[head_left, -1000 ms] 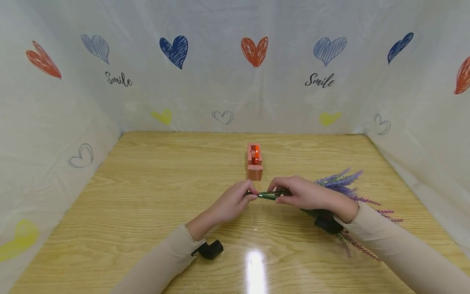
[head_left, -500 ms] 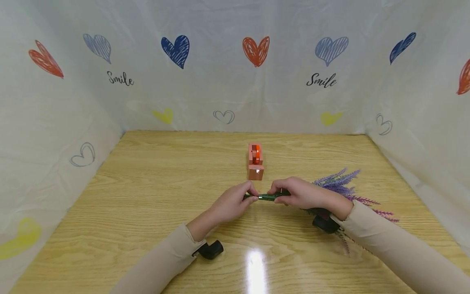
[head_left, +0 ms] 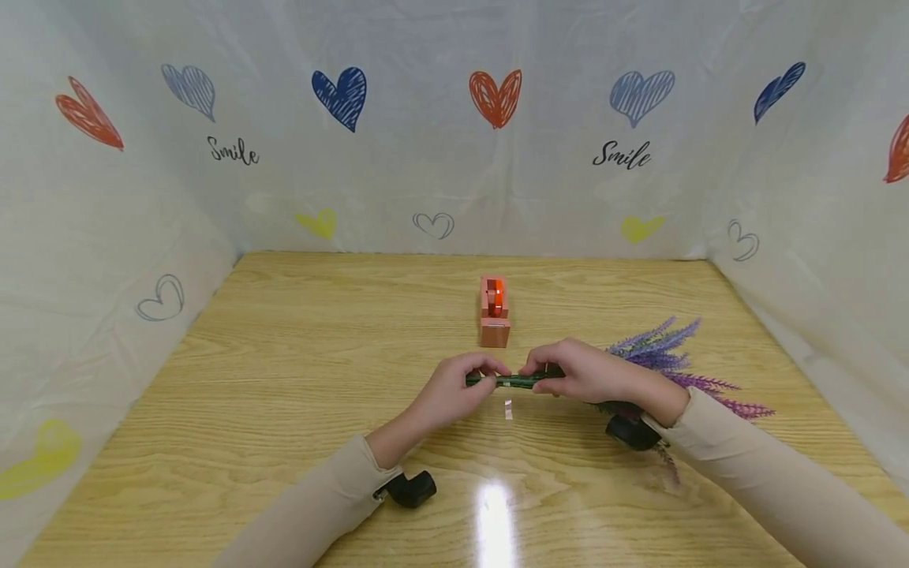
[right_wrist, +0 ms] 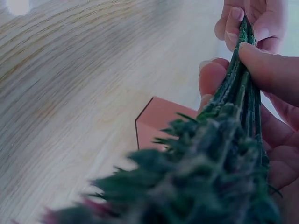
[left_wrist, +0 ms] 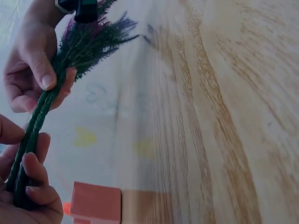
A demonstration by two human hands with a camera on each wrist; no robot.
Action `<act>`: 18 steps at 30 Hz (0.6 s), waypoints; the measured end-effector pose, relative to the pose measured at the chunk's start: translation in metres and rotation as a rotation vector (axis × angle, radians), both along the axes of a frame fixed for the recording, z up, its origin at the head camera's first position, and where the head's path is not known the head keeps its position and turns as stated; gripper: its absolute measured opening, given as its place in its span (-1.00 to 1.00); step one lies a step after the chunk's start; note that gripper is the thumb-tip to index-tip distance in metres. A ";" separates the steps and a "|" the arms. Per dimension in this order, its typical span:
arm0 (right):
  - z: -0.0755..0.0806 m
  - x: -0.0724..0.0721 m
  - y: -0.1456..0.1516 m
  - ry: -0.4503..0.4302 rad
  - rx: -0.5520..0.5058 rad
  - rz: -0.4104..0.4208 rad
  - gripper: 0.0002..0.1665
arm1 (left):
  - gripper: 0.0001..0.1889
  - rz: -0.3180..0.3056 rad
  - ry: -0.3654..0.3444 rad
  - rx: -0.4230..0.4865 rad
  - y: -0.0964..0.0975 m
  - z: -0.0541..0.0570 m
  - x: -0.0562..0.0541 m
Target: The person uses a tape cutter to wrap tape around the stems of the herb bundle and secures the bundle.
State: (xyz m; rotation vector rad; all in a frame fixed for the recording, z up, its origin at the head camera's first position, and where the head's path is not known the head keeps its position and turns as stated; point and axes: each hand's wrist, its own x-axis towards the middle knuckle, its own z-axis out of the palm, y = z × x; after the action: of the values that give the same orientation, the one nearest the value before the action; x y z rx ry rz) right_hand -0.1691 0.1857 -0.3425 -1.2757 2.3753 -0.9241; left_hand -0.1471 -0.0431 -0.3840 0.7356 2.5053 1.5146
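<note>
A bunch of lavender (head_left: 656, 351), with purple and pink spikes, lies sideways across the front of the right arm in the head view. My left hand (head_left: 454, 386) pinches its green stems (left_wrist: 42, 109) near their cut ends. Farther up, just below the leaves, my right hand (head_left: 589, 372) holds the same stems between thumb and fingers. A short stretch of stems shows between the hands, with a pale glint on it. Just below that stretch appears a small shiny strip (head_left: 507, 409) like clear tape. Leaves and the right forearm hide part of the bunch.
A pink tape dispenser (head_left: 495, 333) with a red-orange roll (head_left: 495, 298) stands on the wooden table (head_left: 319, 331) just beyond the hands. White cloth (head_left: 369, 181) printed with hearts encloses the back and sides. Black wrist cameras (head_left: 415, 489) sit at both cuffs.
The left fingers have shifted slightly right along the stems. The shiny strip now shows below them. The bunch has turned, and the lower pink spikes have mostly gone behind the right sleeve.
</note>
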 end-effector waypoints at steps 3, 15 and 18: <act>0.000 0.000 0.000 0.005 0.003 -0.012 -0.88 | -0.72 0.002 -0.053 0.036 -0.001 0.000 0.000; -0.001 0.003 -0.004 -0.004 -0.025 -0.026 -0.89 | -0.85 0.084 -0.082 0.069 0.002 -0.004 -0.005; 0.000 0.003 -0.004 -0.031 -0.033 -0.041 -0.89 | -0.86 0.073 -0.069 0.069 0.001 -0.001 -0.006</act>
State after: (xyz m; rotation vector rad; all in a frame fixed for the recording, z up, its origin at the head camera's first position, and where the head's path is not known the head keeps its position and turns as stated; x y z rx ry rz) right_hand -0.1659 0.1817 -0.3430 -1.2202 2.3801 -0.9922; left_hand -0.1528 -0.0420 -0.3847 0.5959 2.4657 1.6292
